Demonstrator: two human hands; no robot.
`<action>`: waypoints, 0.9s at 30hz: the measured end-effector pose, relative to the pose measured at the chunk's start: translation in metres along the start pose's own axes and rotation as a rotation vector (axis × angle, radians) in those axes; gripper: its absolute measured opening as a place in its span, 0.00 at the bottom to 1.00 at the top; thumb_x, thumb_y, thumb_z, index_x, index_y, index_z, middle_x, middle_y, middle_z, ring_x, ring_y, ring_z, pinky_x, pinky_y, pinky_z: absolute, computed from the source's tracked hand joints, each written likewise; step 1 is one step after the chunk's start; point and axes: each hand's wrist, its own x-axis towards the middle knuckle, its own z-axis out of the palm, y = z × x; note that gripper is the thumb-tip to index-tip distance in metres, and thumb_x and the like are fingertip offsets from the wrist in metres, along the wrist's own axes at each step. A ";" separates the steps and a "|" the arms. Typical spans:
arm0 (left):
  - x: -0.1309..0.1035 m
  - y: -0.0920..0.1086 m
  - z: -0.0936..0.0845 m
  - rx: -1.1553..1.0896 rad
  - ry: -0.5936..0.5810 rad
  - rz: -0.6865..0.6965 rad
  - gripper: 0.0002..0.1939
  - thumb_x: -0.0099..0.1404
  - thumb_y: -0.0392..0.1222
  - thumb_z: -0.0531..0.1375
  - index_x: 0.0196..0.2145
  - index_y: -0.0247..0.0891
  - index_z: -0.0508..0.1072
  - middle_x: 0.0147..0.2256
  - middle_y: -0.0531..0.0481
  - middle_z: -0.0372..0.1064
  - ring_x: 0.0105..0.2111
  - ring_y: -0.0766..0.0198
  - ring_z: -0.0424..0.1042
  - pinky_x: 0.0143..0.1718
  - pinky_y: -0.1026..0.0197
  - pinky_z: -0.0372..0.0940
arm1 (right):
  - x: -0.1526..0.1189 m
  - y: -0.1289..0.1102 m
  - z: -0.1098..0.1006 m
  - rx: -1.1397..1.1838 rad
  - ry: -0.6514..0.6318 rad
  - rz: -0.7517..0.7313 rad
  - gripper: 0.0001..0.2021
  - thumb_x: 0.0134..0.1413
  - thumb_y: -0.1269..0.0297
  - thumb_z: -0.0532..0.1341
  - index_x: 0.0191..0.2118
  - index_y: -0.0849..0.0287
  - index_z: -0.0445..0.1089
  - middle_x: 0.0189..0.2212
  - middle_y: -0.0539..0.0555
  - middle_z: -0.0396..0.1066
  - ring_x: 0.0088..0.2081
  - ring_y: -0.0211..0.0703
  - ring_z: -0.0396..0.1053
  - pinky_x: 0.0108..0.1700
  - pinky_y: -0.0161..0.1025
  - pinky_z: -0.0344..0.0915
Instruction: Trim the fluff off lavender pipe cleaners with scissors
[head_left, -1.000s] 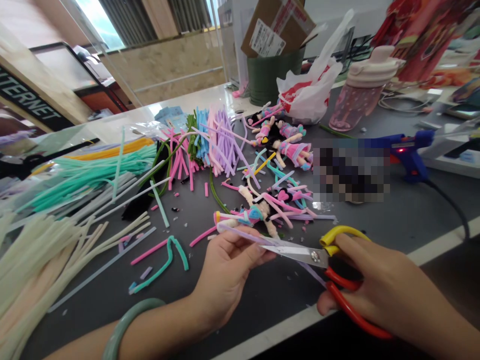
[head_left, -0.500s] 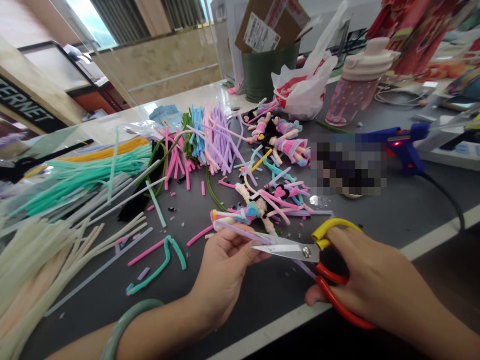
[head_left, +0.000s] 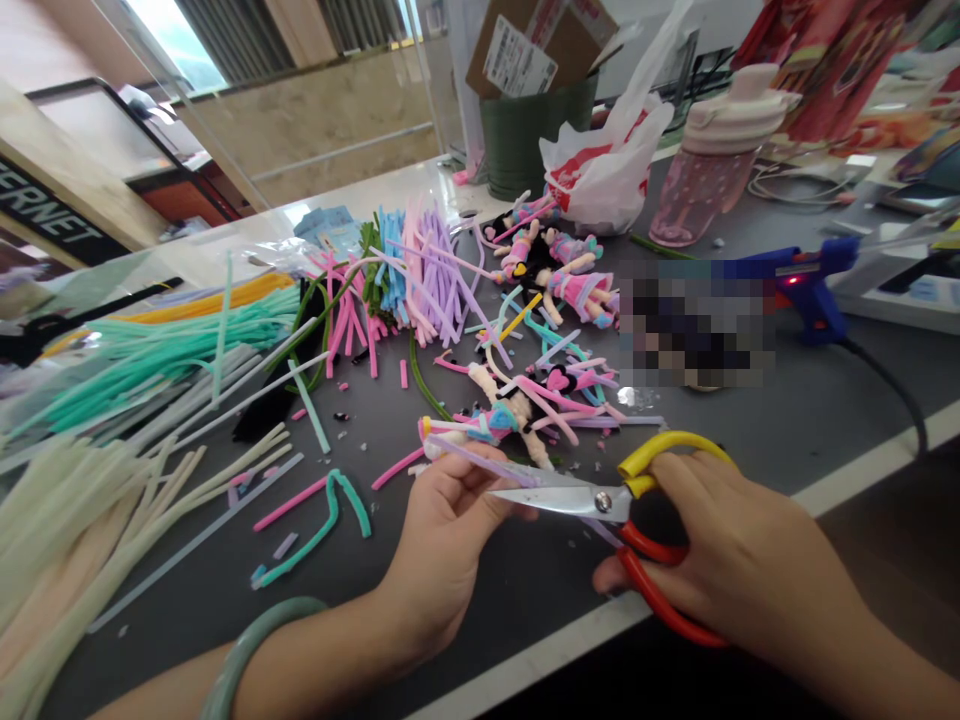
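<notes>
My left hand (head_left: 450, 540) pinches a lilac pipe cleaner (head_left: 476, 458) between thumb and fingers. The strip runs behind the scissor blades and comes out below them on the right. My right hand (head_left: 735, 530) grips scissors (head_left: 562, 499) with one yellow and one red handle, fingers through the loops. Their silver blades point left and lie across the lilac strip, the tip at my left thumb. Just beyond my left fingers lies a small pipe-cleaner doll (head_left: 499, 420) in pink and blue.
Several finished dolls (head_left: 581, 295) lie near a white plastic bag (head_left: 604, 180). Bundles of lilac (head_left: 442, 290) and teal pipe cleaners (head_left: 180, 345) cover the left and back. A blue glue gun (head_left: 814, 290) with a lit red light and cord sits at right, near a pink bottle (head_left: 705, 190).
The scissors have shifted slightly left along the lilac pipe cleaner, and my right hand with them. My left hand keeps its pinch. The view has moved slightly.
</notes>
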 end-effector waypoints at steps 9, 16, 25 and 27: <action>-0.001 0.001 0.002 0.012 0.001 -0.005 0.08 0.51 0.34 0.73 0.26 0.36 0.78 0.23 0.55 0.72 0.23 0.69 0.69 0.25 0.68 0.67 | -0.001 -0.003 -0.002 0.004 0.008 0.001 0.30 0.62 0.33 0.41 0.30 0.56 0.61 0.20 0.53 0.67 0.19 0.42 0.69 0.19 0.37 0.62; -0.001 0.001 0.006 -0.035 0.014 -0.015 0.09 0.47 0.35 0.75 0.24 0.35 0.78 0.23 0.55 0.72 0.23 0.70 0.67 0.26 0.69 0.67 | -0.001 -0.003 -0.001 0.059 -0.045 0.021 0.29 0.62 0.32 0.39 0.31 0.54 0.58 0.18 0.49 0.65 0.16 0.38 0.66 0.17 0.35 0.60; -0.003 0.003 0.005 -0.060 0.019 -0.022 0.08 0.48 0.32 0.74 0.25 0.35 0.79 0.22 0.55 0.73 0.22 0.70 0.69 0.26 0.68 0.67 | -0.007 -0.007 0.000 0.183 -0.111 0.101 0.29 0.58 0.29 0.43 0.30 0.53 0.56 0.17 0.47 0.65 0.16 0.38 0.66 0.17 0.34 0.60; -0.003 0.004 0.004 -0.059 0.022 -0.023 0.08 0.48 0.32 0.74 0.25 0.35 0.79 0.22 0.55 0.73 0.22 0.70 0.70 0.27 0.67 0.67 | -0.007 -0.006 -0.001 0.190 -0.112 0.096 0.29 0.59 0.30 0.43 0.31 0.53 0.56 0.17 0.47 0.65 0.16 0.38 0.66 0.17 0.35 0.61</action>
